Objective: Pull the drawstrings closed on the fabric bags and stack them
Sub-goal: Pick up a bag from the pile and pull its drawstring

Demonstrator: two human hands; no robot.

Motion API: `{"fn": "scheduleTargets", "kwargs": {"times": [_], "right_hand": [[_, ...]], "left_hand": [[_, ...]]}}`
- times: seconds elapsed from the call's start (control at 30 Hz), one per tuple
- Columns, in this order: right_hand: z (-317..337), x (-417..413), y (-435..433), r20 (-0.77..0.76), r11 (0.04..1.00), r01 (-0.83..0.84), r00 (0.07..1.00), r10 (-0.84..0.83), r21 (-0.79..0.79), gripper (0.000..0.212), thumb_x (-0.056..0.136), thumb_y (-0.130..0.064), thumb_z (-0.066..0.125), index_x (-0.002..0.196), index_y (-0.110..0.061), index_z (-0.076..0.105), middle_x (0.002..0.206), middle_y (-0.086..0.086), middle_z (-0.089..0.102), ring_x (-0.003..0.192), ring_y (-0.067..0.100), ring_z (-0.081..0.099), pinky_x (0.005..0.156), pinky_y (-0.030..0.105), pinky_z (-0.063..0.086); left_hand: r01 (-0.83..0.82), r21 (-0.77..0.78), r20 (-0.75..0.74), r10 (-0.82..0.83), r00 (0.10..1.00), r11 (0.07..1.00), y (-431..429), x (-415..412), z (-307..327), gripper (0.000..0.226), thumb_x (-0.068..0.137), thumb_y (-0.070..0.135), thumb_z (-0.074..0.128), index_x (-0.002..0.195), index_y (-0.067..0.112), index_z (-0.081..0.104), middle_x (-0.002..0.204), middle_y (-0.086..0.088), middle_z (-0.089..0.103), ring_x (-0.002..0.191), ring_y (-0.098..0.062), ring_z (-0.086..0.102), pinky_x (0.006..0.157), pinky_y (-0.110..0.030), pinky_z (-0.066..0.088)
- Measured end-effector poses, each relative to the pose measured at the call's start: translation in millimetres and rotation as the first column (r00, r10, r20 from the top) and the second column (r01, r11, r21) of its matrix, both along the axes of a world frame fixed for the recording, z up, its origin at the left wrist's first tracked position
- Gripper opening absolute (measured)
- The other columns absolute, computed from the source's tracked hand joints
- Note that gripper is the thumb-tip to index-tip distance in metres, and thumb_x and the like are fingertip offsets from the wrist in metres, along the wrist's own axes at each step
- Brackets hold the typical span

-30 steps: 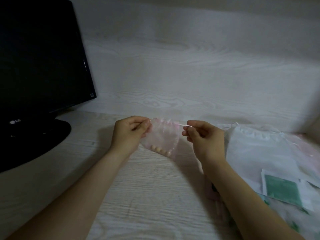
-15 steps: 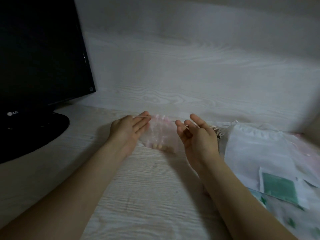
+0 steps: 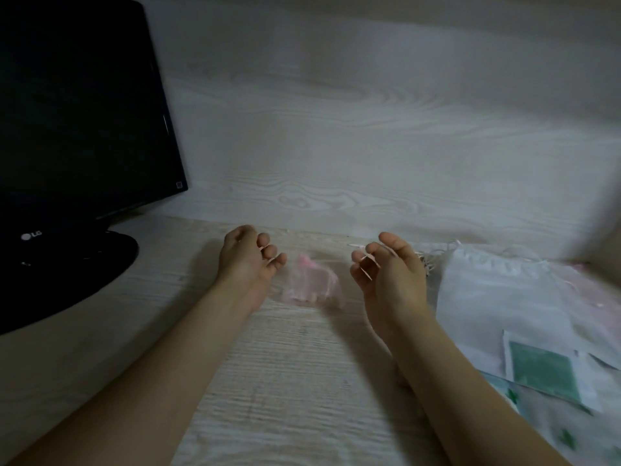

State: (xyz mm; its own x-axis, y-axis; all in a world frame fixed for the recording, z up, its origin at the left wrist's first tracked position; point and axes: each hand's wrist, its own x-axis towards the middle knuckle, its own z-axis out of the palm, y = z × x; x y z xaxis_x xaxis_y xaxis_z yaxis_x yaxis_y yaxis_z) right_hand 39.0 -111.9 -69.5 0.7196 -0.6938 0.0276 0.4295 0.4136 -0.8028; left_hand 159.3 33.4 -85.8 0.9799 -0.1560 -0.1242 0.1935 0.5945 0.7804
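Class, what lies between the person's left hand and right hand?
In the head view, a small sheer pink bag lies on the wooden desk between the left hand and the right hand.
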Motion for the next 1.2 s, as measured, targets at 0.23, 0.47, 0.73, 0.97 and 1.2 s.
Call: {"fn": "scheduleTargets", "kwargs": {"times": [0.23,0.47,0.73,0.97,1.2], "right_hand": [[-6,0,10,-0.184,0.785,-0.042,0.979,-0.092,-0.619,0.033,0.096,0.001,0.047,0.101,-0.015,0.075,0.072,-0.01,0.057,0.057,0.0,0.045,0.063,0.02,0.04],[-17,1,12,-0.302,0.342,-0.239,0.942,-0.145,-0.909,0.031,0.095,-0.053,0.063,0.111,-0.029,0.076,0.082,-0.01,0.071,0.072,0.0,0.063,0.062,0.011,0.04],[-19,3,13,-0.225,0.341,-0.198,0.974,-0.041,-0.919,0.014,0.094,-0.034,0.072,0.086,-0.025,0.079,0.048,-0.006,0.055,0.044,0.005,0.041,0.049,0.023,0.033],[-18,6,12,-0.167,0.557,-0.174,0.984,0.063,-0.812,0.02,0.103,-0.02,0.061,0.09,-0.01,0.073,0.068,0.008,0.07,0.06,0.015,0.06,0.06,0.037,0.049],[-16,2,9,-0.153,0.679,-0.137,0.988,0.038,-0.721,0.016,0.104,-0.021,0.061,0.096,-0.01,0.07,0.073,0.007,0.074,0.062,0.021,0.068,0.057,0.03,0.051]], "left_hand": [[0.162,0.061,0.175,-0.17,0.97,0.985,0,-17,8,0.007,0.109,0.022,0.057,0.102,0.021,0.058,0.086,0.0,0.061,0.06,-0.011,0.045,0.06,-0.029,0.039],[0.335,0.05,0.307,-0.334,0.891,0.941,-4,-32,15,0.008,0.107,0.026,0.061,0.103,0.021,0.066,0.11,-0.004,0.073,0.102,-0.019,0.072,0.092,-0.035,0.054],[0.346,0.19,0.297,-0.389,0.872,0.919,-5,-40,14,0.023,0.086,0.038,0.075,0.106,0.027,0.08,0.116,0.003,0.076,0.114,-0.018,0.068,0.094,-0.028,0.056],[0.328,0.32,0.273,-0.418,0.866,0.889,-9,-39,8,0.031,0.104,0.035,0.064,0.119,0.01,0.074,0.115,-0.008,0.078,0.108,-0.017,0.075,0.082,-0.026,0.06],[0.302,0.599,0.342,-0.578,0.741,0.742,-1,-41,5,0.032,0.102,0.036,0.067,0.11,0.007,0.079,0.106,-0.015,0.08,0.1,-0.026,0.078,0.081,-0.032,0.062]]}}
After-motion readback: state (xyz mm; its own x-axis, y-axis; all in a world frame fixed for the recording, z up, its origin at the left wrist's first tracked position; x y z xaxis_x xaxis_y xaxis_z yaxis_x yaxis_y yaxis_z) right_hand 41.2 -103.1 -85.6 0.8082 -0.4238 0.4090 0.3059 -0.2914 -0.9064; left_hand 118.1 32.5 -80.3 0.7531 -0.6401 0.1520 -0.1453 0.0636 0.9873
